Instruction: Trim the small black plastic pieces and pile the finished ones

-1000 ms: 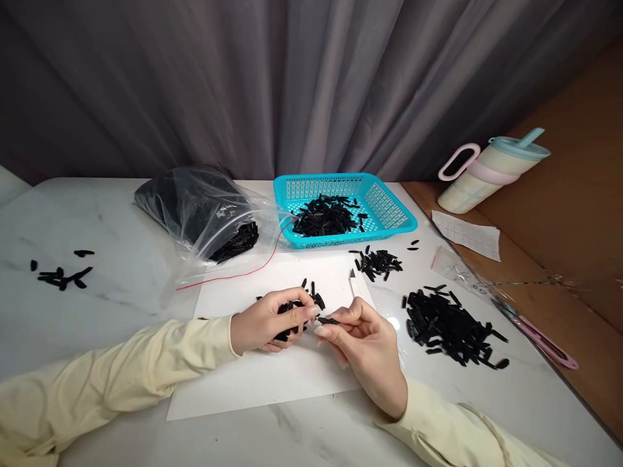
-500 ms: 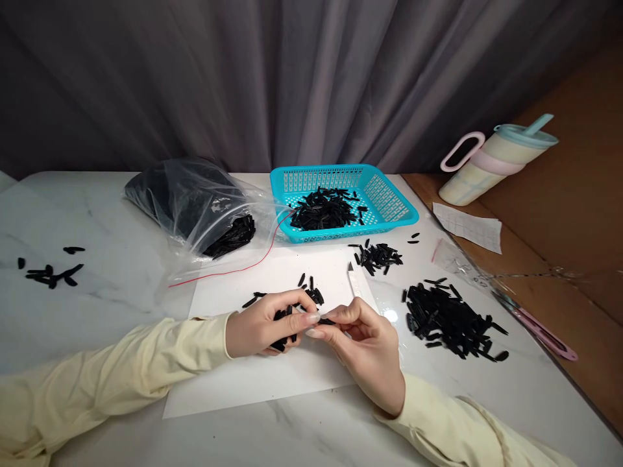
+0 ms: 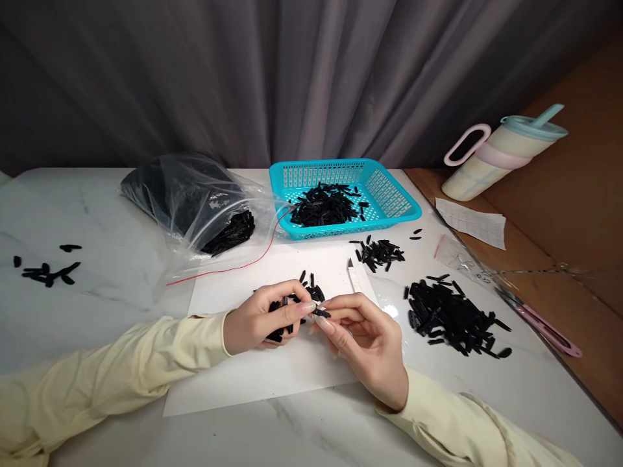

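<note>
My left hand is curled round several small, dark, elongated black pieces. Between its thumb tip and the fingertips of my right hand sits one slim black piece, pinched in front of me over a white sheet of paper. A loose cluster of the same pieces lies on the paper just behind my fingers, partly covered by my left hand. Beyond my right hand, a white-handled craft knife rests with its dark blade pointing away.
A blue plastic basket holds more black pieces at the back. Left of it lies an open clear zip bag full of them. Heaps sit at the right. Pink-handled scissors, a paper slip and a tumbler are farther right.
My right fingers have spread a little and shifted on the small black piece, which now shows more plainly. My left hand has moved slightly left. The view has shifted slightly.
</note>
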A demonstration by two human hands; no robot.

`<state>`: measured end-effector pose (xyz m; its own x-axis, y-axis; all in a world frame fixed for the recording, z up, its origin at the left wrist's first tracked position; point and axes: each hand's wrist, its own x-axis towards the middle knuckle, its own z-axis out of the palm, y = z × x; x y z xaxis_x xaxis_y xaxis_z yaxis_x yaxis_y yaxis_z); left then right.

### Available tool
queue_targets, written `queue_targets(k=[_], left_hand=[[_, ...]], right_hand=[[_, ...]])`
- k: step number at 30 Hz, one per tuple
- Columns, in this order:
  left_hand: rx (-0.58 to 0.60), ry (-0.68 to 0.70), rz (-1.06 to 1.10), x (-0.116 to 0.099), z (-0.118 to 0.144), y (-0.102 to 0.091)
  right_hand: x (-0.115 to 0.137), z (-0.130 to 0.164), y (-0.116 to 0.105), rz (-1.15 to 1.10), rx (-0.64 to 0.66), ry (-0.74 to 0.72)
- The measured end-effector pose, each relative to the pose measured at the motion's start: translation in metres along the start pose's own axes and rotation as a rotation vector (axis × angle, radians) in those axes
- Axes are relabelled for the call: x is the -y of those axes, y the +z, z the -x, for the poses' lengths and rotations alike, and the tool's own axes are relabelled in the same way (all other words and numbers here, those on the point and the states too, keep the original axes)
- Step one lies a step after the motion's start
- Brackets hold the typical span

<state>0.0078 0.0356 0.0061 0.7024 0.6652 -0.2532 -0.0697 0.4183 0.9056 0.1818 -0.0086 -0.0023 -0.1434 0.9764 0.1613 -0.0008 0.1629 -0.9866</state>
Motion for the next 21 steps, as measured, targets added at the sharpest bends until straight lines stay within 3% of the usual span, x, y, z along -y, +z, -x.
queue_targets(k=[21], left_hand=[[-0.014,0.012,0.027,0.0012,0.0022,-0.0012]], right_hand=[[0.0016,-0.0015,-0.0001,-0.037,0.010,0.061]])
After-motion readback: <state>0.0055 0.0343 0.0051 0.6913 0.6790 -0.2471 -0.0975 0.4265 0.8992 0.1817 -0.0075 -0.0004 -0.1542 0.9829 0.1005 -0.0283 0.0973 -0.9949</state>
